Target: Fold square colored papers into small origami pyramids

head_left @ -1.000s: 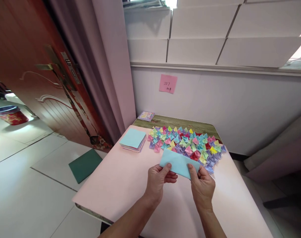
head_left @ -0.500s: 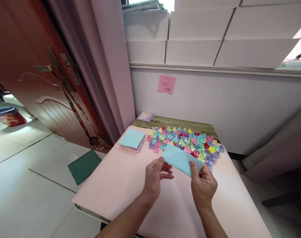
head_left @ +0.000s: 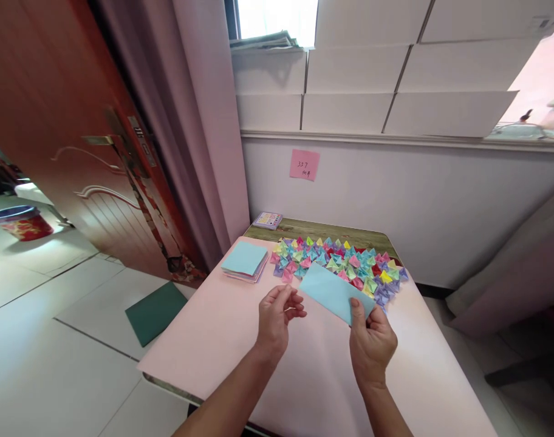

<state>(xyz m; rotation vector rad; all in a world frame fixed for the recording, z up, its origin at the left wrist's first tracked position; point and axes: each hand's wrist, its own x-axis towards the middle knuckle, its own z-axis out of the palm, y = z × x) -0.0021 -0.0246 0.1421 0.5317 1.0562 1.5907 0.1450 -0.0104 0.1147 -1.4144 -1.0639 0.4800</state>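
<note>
Between thumb and fingers, my right hand [head_left: 372, 340] grips the right end of a light blue sheet of paper [head_left: 334, 291], an oblong that looks folded. It is tilted above the table, its left end higher. My left hand [head_left: 279, 315] is off the paper, just left of its lower left corner, fingers loosely curled and apart with nothing in them. Behind the sheet lie many small folded paper pyramids [head_left: 336, 258] in mixed colours, partly hidden by it. A stack of square coloured paper [head_left: 245, 260], light blue on top, sits to the left.
A pink cover [head_left: 204, 340] lies over the wooden table [head_left: 341, 232]. At the back left corner is a small pile of printed packs [head_left: 268, 220]. A pink note [head_left: 304, 165] sticks to the wall. On the floor are a green board [head_left: 156, 312] and a red bucket [head_left: 28, 226].
My left hand has drawn away from the paper, to the left and slightly up. The right hand keeps its hold, and the camera view has tipped upward a little.
</note>
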